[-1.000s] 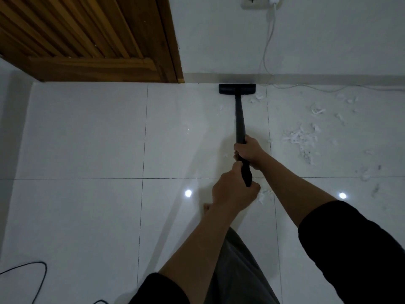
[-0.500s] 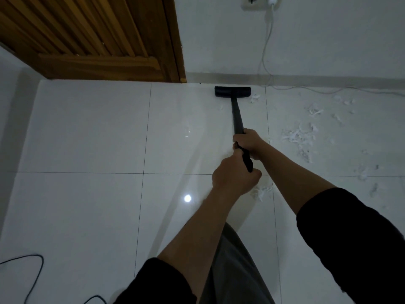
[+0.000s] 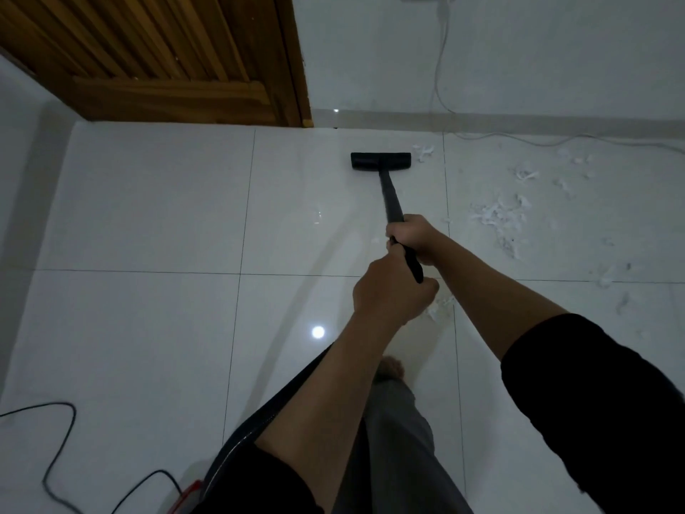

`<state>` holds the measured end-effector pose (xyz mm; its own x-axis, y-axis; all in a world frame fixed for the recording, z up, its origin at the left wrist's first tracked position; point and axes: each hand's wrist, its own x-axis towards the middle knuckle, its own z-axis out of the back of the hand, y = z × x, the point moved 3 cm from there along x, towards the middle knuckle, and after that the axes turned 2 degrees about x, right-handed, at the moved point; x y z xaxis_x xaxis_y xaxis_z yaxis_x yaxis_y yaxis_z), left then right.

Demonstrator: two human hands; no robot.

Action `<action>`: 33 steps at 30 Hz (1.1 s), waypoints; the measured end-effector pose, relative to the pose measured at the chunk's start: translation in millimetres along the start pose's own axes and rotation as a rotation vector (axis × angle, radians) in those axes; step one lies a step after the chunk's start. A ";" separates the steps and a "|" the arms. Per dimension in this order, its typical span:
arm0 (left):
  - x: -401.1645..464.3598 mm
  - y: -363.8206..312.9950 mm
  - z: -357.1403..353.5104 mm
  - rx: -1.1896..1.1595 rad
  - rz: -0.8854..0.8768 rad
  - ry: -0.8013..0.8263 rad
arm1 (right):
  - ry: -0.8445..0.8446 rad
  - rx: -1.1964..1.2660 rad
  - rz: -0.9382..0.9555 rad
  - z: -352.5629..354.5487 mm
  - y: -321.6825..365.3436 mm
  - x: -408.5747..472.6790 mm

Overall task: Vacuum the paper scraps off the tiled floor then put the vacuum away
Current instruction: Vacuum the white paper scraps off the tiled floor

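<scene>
You hold the black vacuum wand with both hands. Your right hand grips it farther along, and your left hand grips the near end. The flat black vacuum head sits on the white tiled floor, a little way from the far wall. White paper scraps lie on the floor to the right. A few bits lie just beside the head. A wooden door stands far left. A black cord curls near left.
</scene>
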<state>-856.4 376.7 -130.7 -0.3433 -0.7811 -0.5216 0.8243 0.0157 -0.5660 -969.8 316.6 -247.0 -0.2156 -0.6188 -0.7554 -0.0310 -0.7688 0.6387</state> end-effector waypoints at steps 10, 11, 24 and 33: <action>-53.6 -3.3 -15.4 -0.093 0.037 0.025 | 0.044 0.036 -0.010 0.2 -30.7 -42.8; -60.2 -4.6 -17.8 -0.103 0.053 0.032 | 0.045 0.022 -0.009 0.9 -35.2 -47.8; -127.4 2.5 -62.3 -0.115 0.202 0.042 | 0.068 0.013 -0.065 -0.7 -96.4 -103.6; -162.7 16.0 -78.1 -0.065 0.196 0.032 | 0.069 0.040 -0.078 -10.9 -128.4 -132.7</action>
<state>-822.5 552.8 -104.6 -0.1943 -0.7387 -0.6454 0.8461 0.2067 -0.4913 -926.5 495.7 -230.3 -0.1435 -0.5677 -0.8106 -0.0839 -0.8092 0.5815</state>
